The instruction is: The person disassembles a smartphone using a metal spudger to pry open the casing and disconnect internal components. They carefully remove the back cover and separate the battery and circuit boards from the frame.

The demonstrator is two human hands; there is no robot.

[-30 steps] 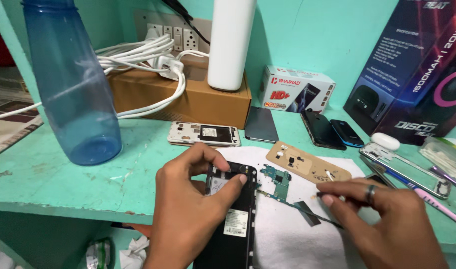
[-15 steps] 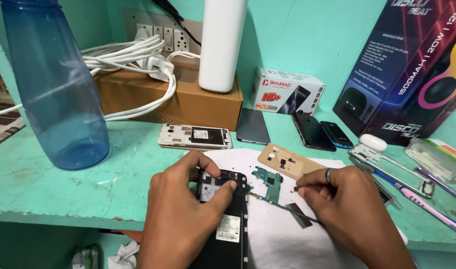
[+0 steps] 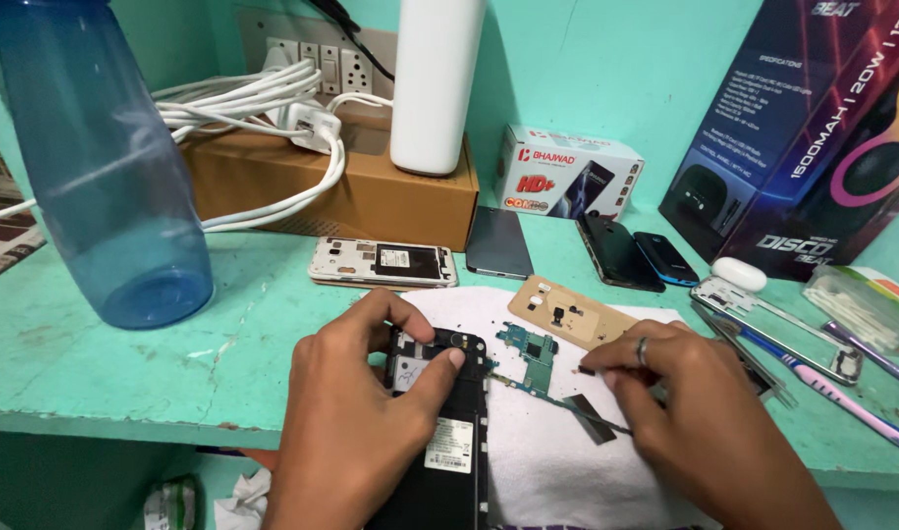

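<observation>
Two hands work on a white cloth (image 3: 557,461): the left hand (image 3: 356,412) clasps an opened black phone (image 3: 439,432), thumb on its top edge, while the right hand (image 3: 685,412) pinches a thin tool (image 3: 552,395) over the green board (image 3: 528,355) just beside it. Farther back lie a gold cover (image 3: 567,314), more phones (image 3: 382,263) and a blue bottle (image 3: 106,167).

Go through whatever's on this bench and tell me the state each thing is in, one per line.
Black phone: back off, insides showing, pinned by left hand.
Circuit board: out, lying on the white cloth.
Right hand: pinching a thin tool.
White phone: back cover off.
Blue bottle: upright.
</observation>
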